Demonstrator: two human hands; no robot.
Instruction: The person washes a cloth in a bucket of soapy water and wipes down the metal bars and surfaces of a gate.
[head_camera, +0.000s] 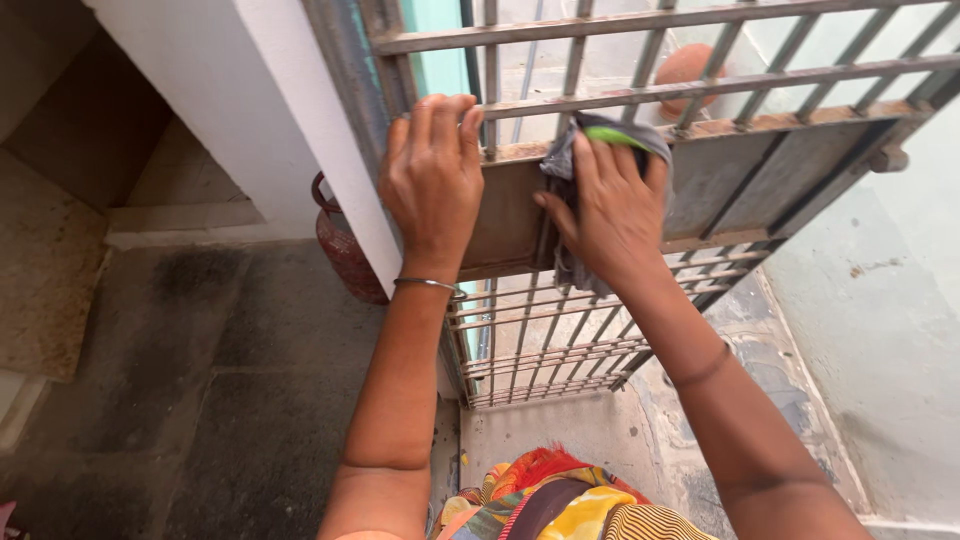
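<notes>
The person stands at a grey barred metal gate (700, 190) with a solid sheet panel across its middle, set against a white pillar (270, 110). The left hand (432, 180) lies on the panel's left edge, fingers curled over the top rail and gripping it, apparently steadying the gate. The right hand (610, 205) is spread flat, palm pressing a grey cleaning cloth with a green patch (600, 135) against the upper part of the panel, just below the rail; part of the cloth hangs beneath the palm.

Assessment: wiping appears to be in hand on the left-centre portion of the panel. That area shows brownish, streaked marks; the panel's right section looks dull and dusty, with no clear sign of having been wiped. The lower bars likewise show grime. Most of the gate seems left to do, though how clean the upper bars are cannot be told.

A red ribbed cylinder (340, 250) stands behind the pillar, on a dark stone floor (230, 380).
</notes>
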